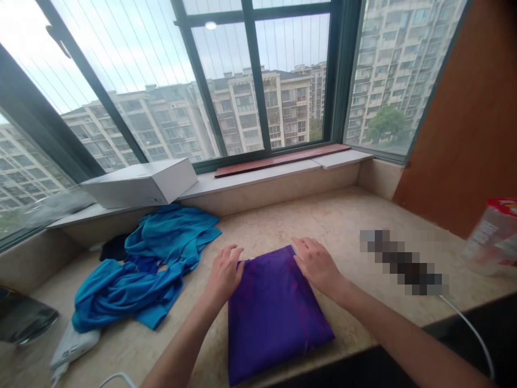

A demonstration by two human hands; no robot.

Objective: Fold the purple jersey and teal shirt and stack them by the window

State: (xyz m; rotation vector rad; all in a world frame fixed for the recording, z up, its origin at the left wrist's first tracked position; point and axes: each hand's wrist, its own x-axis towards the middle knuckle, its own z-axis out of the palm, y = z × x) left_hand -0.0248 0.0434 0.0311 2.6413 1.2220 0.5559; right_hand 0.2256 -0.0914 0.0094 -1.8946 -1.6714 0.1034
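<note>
A folded purple garment or cloth (274,315) lies flat on the stone ledge, roughly rectangular, with a slight sheen. My left hand (226,272) is at its far left corner, fingers loosely curved and the thumb apart, next to the edge. On the far right corner rests or hovers my right hand (317,264), its fingers stretched forward; whether it presses on the fabric I cannot tell. Neither hand grips anything. To the left, a crumpled bright blue garment (125,291) lies in a loose heap, with darker cloth (113,248) partly beneath it.
A white box (141,183) sits on the window sill beside a reddish-brown board (283,159). At left are a white power strip (75,345) and a glass container (24,318). A red-lidded clear jar (493,237), a blurred-out object (404,264) and a white cable (470,328) are at right.
</note>
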